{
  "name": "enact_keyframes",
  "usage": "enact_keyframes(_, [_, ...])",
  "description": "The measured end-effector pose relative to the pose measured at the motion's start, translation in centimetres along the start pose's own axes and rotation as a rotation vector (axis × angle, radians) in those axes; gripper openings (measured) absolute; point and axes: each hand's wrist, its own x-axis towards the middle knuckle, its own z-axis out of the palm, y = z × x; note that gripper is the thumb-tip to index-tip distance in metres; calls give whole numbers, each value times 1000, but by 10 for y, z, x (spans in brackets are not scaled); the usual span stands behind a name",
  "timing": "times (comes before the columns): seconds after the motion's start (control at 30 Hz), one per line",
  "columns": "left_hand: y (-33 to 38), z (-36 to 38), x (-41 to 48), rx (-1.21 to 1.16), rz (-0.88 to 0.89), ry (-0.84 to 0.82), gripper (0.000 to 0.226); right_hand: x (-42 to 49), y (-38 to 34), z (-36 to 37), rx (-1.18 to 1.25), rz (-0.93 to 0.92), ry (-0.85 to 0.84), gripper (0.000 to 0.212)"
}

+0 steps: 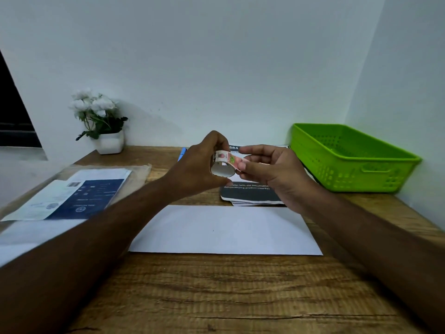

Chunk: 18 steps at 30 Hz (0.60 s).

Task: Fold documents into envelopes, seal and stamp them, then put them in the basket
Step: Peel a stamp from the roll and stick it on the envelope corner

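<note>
A plain white envelope (226, 230) lies flat on the wooden desk (216, 292) in front of me. Above its far edge my left hand (199, 165) grips a small roll of stamps (222, 166) with a white core. My right hand (272, 169) pinches the loose end of the strip, which shows pink and green pictures, and holds it out to the right of the roll. A green plastic basket (346, 160) stands at the far right by the wall. Printed documents (250, 192) with dark panels lie beneath my hands.
A clear sleeve with blue and white printed papers (72, 194) lies at the left of the desk. A white pot of white flowers (102, 121) stands at the back left. A blue pen (182, 153) peeks out behind my left hand. Walls close the back and right.
</note>
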Motion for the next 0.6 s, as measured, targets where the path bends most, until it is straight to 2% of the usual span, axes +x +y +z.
enact_keyframes(0.1, [2,1,-1,-134,-58,-44,52,-1,0,-1,-46,-47,-13,21])
enact_keyframes(0.27, [7,1,1,-476,-175,-80,29,-4,-2,0,-82,-71,9,22])
enact_keyframes(0.37, [8,1,1,-549,-225,-62,24,-4,-3,1,-52,-61,-4,24])
enact_keyframes(0.5, [8,1,1,-636,-277,-32,15,-1,-4,-1,45,-29,-48,15])
enact_keyframes(0.6, [7,1,3,-682,-286,-5,12,-1,-6,-1,119,3,-78,23])
